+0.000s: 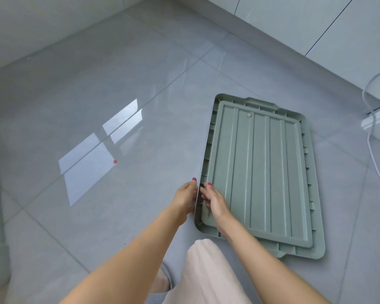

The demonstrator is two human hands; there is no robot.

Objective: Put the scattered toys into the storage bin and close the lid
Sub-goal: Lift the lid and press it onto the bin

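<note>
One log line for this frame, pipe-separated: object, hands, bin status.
object: green lid underside up on floor | left hand at its outer left rim | right hand inside same rim | bin, toys: not in view

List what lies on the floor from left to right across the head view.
Window reflection → small red dot → left hand on the lid's edge → right hand resting inside the lid → green lid, underside up → white cable.
</note>
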